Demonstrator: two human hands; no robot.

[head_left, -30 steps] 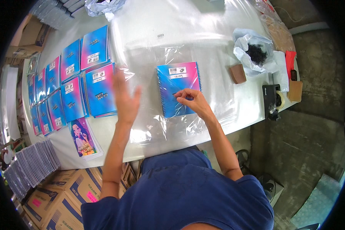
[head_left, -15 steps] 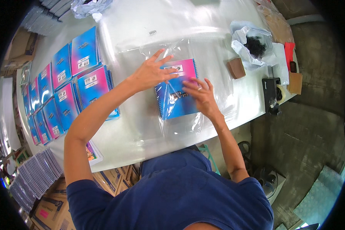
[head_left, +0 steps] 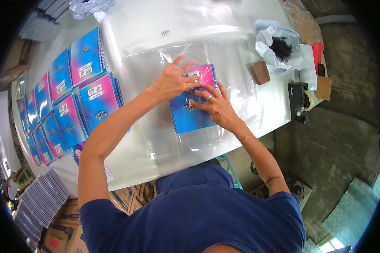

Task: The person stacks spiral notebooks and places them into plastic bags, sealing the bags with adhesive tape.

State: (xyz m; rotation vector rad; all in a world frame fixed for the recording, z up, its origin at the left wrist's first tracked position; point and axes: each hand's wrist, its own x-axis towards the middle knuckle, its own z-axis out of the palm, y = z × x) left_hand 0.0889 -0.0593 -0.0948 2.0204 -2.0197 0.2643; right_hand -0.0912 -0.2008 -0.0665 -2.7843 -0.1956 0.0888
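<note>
A blue and pink spiral notebook (head_left: pixel 192 120) lies under and partly within a sheet of clear plastic film (head_left: pixel 156 143) in the middle of the table. My left hand (head_left: pixel 173 84) lies across the notebook's upper left part, fingers apart over the film near a white label. From the right, my right hand (head_left: pixel 219 107) rests on the notebook's middle, its fingers spread and a ring on one. The fingertips of both hands nearly meet on the pink area. Some of the notebook's cover is hidden beneath them.
Several similar notebooks (head_left: pixel 90 59) lie in overlapping rows at the left. A bag of black coils (head_left: pixel 280 48), a brown block (head_left: pixel 260 72) and a black tape dispenser (head_left: pixel 297 101) stand at the right. A loose coil (head_left: pixel 165 32) lies at the back; cartons (head_left: pixel 63 238) sit below.
My right hand has moved slightly left and up, its fingers now close to those of my left hand. The left hand stays over the notebook's upper part.
</note>
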